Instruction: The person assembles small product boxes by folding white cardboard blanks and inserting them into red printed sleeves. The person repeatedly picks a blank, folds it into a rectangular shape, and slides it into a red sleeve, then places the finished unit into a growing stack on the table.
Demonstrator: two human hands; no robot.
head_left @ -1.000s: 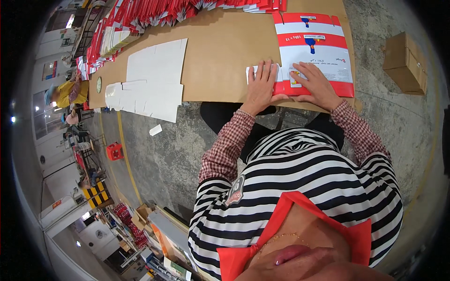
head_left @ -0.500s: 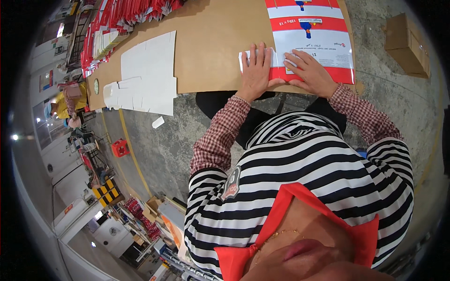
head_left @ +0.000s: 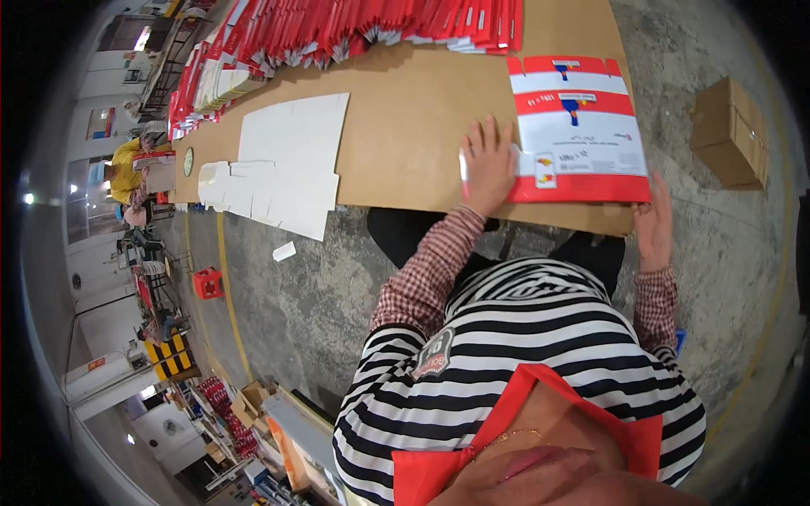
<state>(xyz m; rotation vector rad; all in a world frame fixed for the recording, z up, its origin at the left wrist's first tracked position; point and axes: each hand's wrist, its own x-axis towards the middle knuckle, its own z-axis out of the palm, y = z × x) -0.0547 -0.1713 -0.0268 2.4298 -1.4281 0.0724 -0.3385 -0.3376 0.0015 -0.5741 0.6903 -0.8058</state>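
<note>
Since the earlier frames, the right hand [head_left: 654, 226] has been drawn off the red and white flat carton [head_left: 578, 131] and is now held at the near edge of the surface [head_left: 405, 135], below the carton's lower right corner, fingers extended and closed on nothing. The left hand [head_left: 488, 165] has been kept flat, fingers spread, pressed on the carton's left edge and partly on the bare brown board beside it. The hands are thus set well apart, neither clamped on anything.

The carton is laid flat at the near right of the surface, its red lower band just inside the near edge. Unprinted white card blanks [head_left: 283, 164] are spread to the left, some overhanging the near edge. Rows of red folded cartons [head_left: 354, 29] are stacked along the far side. Open brown board is left between blanks and carton.

A grey concrete floor [head_left: 287, 312] is seen below, with a yellow line [head_left: 224, 295], a red crate [head_left: 207, 283] and a brown cardboard box [head_left: 730, 135] to the right. Another person in yellow [head_left: 126, 169] is seated far left.
</note>
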